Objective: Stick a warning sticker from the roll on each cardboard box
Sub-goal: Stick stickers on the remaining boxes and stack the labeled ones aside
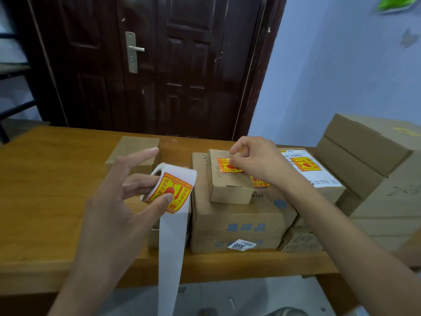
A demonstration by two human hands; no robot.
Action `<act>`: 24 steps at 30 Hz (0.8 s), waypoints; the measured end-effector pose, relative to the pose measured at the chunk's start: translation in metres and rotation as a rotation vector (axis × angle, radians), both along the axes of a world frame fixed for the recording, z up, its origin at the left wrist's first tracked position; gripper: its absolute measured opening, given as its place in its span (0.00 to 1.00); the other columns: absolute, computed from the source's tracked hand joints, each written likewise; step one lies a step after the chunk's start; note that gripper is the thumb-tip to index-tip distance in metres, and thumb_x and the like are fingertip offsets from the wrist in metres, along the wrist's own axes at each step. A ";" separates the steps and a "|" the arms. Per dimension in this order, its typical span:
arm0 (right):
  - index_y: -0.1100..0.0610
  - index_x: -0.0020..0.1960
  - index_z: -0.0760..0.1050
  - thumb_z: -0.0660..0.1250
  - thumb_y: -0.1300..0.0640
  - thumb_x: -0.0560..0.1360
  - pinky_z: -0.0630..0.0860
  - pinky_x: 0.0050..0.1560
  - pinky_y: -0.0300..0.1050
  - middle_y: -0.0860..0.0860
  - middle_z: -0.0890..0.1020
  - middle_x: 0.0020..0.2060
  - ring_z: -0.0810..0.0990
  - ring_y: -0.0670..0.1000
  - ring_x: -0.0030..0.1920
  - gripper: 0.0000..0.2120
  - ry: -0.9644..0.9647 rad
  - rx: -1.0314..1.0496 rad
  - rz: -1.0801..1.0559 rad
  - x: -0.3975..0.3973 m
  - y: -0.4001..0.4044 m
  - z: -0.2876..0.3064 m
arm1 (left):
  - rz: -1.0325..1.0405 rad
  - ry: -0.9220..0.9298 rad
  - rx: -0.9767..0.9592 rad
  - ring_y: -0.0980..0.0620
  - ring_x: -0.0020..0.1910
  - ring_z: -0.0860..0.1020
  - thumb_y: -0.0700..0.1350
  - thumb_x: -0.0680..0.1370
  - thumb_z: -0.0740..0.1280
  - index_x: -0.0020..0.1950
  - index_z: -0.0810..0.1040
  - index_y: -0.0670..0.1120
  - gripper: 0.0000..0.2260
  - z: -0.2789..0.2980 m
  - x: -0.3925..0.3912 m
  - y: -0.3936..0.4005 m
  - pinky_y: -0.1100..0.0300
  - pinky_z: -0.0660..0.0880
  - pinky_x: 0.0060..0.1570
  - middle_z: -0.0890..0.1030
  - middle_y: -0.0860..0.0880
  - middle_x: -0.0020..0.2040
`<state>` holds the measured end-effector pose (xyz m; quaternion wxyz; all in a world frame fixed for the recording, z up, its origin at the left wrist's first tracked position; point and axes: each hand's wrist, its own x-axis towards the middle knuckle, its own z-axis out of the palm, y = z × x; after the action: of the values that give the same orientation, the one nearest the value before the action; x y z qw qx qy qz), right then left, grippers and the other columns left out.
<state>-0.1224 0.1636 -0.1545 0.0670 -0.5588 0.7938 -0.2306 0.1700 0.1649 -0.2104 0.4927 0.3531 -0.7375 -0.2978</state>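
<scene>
The right hand (255, 163) pinched a sticker (227, 166) onto the small box (227, 188) atop the big box (239, 220). It should rub it flat. The left hand (118, 201) gripped the roll (173, 185) above the counter (45, 179).

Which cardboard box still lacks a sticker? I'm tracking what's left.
The plain brown cardboard box at the far left, behind the left hand holding the white sticker roll: its top is bare, unlike the stickered boxes right of it.
</scene>
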 end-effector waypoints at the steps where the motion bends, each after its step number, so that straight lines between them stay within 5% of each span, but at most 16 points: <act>1: 0.42 0.52 0.78 0.73 0.46 0.77 0.84 0.49 0.52 0.42 0.85 0.43 0.84 0.47 0.47 0.05 0.011 0.007 -0.008 0.001 0.002 0.001 | 0.001 0.002 0.002 0.70 0.54 0.81 0.55 0.66 0.75 0.70 0.68 0.70 0.34 0.000 0.001 0.000 0.73 0.78 0.44 0.83 0.65 0.51; 4: 0.44 0.56 0.77 0.68 0.45 0.80 0.79 0.41 0.49 0.43 0.82 0.45 0.82 0.48 0.47 0.07 0.085 -0.064 -0.043 0.007 0.014 0.001 | 0.008 -0.002 -0.004 0.67 0.53 0.82 0.53 0.67 0.77 0.70 0.68 0.69 0.34 -0.002 0.003 0.000 0.76 0.76 0.43 0.84 0.62 0.51; 7: 0.44 0.65 0.76 0.60 0.37 0.82 0.76 0.47 0.48 0.44 0.76 0.56 0.78 0.46 0.55 0.17 0.148 -0.248 -0.051 0.022 0.042 -0.013 | 0.016 0.021 0.010 0.67 0.54 0.82 0.48 0.68 0.78 0.71 0.70 0.67 0.35 -0.003 0.006 0.001 0.81 0.73 0.45 0.86 0.59 0.52; 10: 0.42 0.73 0.69 0.51 0.27 0.79 0.75 0.49 0.49 0.42 0.70 0.65 0.76 0.46 0.61 0.30 0.190 -0.204 -0.036 0.050 0.070 -0.035 | 0.032 0.049 0.014 0.65 0.54 0.83 0.48 0.69 0.78 0.69 0.71 0.68 0.34 -0.006 0.010 0.003 0.79 0.74 0.47 0.87 0.58 0.51; 16: 0.46 0.70 0.72 0.61 0.31 0.77 0.75 0.61 0.50 0.48 0.74 0.67 0.76 0.51 0.65 0.29 0.421 -0.220 -0.098 0.060 0.076 -0.062 | 0.027 0.073 0.041 0.62 0.53 0.85 0.49 0.68 0.79 0.70 0.69 0.70 0.36 -0.008 0.010 0.005 0.51 0.80 0.59 0.87 0.63 0.49; 24: 0.49 0.69 0.76 0.62 0.38 0.76 0.71 0.67 0.54 0.51 0.79 0.66 0.76 0.54 0.64 0.26 0.573 -0.147 -0.180 0.026 0.098 -0.053 | 0.076 0.075 0.033 0.61 0.53 0.85 0.50 0.68 0.79 0.72 0.68 0.69 0.37 -0.006 0.013 0.010 0.57 0.83 0.53 0.87 0.62 0.49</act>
<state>-0.0962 0.2618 -0.2074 -0.2209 -0.5318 0.8079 -0.1254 0.1830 0.1745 -0.2162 0.5250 0.3776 -0.6995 -0.3042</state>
